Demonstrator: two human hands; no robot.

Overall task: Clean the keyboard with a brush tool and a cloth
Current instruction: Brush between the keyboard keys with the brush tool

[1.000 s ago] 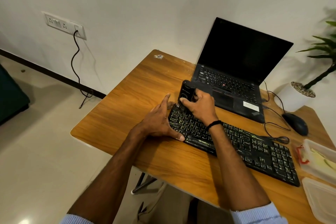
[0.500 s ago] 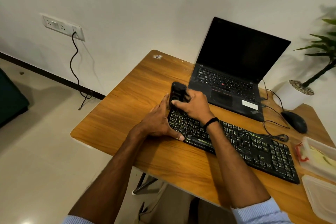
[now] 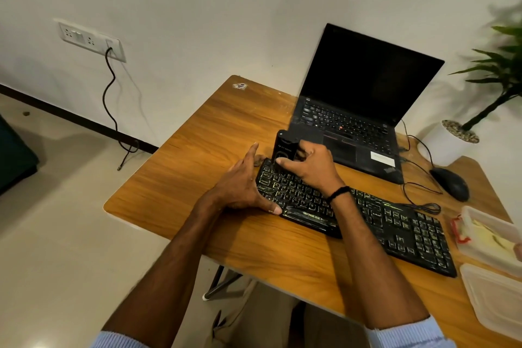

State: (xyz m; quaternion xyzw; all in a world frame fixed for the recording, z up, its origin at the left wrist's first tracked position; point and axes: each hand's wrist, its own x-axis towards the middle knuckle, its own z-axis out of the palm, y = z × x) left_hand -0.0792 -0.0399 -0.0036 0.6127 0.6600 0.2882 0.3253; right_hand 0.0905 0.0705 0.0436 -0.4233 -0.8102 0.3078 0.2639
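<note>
Spacebar logo on keyboard (image 3: 401, 226) and white sticker on laptop (image 3: 339, 121): too blurred to read. Right hand (image 3: 310, 168): grip curled round black brush tool (image 3: 284, 147), upright at keyboard's far-left corner. Left hand (image 3: 244, 186): grip spread, fingers straight along keyboard's left end, thumb at front edge. Keyboard lies on tabletop (image 3: 211, 150).

The black keyboard (image 3: 401, 230) lay flat on the wooden table (image 3: 197, 178), slanting from its far-left corner down to the number pad at the right, its keys marked in yellow-green (the legends too small to read). The brush tool (image 3: 285, 147), a small black block, stood upright over that far-left corner, gripped by the right hand (image 3: 310, 169).
</note>
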